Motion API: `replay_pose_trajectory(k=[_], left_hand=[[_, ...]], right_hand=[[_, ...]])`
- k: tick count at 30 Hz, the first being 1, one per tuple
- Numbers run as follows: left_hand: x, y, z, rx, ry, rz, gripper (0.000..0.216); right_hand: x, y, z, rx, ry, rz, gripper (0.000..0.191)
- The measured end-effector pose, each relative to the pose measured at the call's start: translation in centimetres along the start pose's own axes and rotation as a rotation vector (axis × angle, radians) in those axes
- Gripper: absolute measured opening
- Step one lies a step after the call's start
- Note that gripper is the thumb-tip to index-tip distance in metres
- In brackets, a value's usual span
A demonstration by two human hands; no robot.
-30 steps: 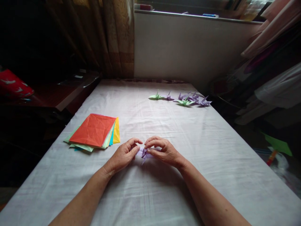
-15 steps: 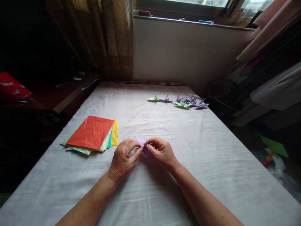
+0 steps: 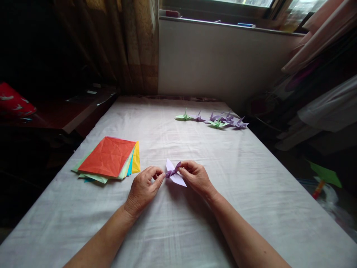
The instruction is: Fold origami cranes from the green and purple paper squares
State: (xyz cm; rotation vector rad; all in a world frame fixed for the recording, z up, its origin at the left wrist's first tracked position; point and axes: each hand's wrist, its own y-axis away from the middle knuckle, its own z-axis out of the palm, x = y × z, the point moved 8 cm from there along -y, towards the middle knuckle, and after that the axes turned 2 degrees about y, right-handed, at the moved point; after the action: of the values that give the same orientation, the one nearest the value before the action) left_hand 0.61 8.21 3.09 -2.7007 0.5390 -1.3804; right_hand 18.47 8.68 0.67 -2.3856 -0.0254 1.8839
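A small purple paper crane (image 3: 174,173) is held just above the white tablecloth (image 3: 178,230), its pale wings spread. My left hand (image 3: 144,187) pinches one end of it with thumb and forefinger. My right hand (image 3: 195,176) pinches the other end, fingers curled. Both forearms reach in from the bottom edge.
A stack of coloured paper squares (image 3: 109,158), orange on top, lies left of my hands. Several finished green and purple cranes (image 3: 216,120) sit in a row at the far right. A dark wooden surface (image 3: 69,111) adjoins the left edge; hanging clothes (image 3: 320,96) crowd the right.
The folded purple piece has been pulled outward between my hands, and its wings now stand spread. My hands have shifted slightly apart.
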Motion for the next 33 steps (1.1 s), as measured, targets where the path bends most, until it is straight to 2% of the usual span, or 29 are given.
replay_pose_trajectory(k=[4,8,12,14,18,21,27,29,33], left_hand=[[-0.3,0.0,0.4,-0.031,0.000,-0.021,0.020],[-0.3,0.0,0.4,-0.018,-0.020,-0.016,0.018],[-0.3,0.1,0.4,0.006,-0.041,-0.016,0.017],[-0.3,0.1,0.5,0.009,-0.041,-0.014,0.017],[-0.4,0.1,0.3,0.002,-0.065,-0.024,0.018],[-0.1,0.0,0.3,-0.029,-0.092,-0.022,0.015],[0.7,0.0,0.6,-0.123,-0.076,0.047,0.019],[0.5,-0.2,-0.1,-0.085,-0.047,0.061,0.025],[0.1,-0.6,-2.3,0.122,-0.105,0.126,0.022]], right_hand=[[0.0,0.1,0.2,-0.028,0.061,-0.007,0.018],[-0.4,0.3,-0.4,-0.044,0.256,0.051,0.022],[0.0,1.4,1.4,-0.313,0.297,0.221,0.034],[0.1,1.7,1.9,-0.363,0.287,0.256,0.029],[0.5,1.1,0.9,-0.253,0.304,0.295,0.021],[1.0,0.6,0.2,-0.224,0.278,0.315,0.019],[0.5,0.3,-0.1,-0.173,0.265,0.229,0.021],[0.3,0.5,0.1,-0.202,0.259,0.211,0.020],[0.1,0.8,1.0,-0.310,0.240,0.156,0.019]])
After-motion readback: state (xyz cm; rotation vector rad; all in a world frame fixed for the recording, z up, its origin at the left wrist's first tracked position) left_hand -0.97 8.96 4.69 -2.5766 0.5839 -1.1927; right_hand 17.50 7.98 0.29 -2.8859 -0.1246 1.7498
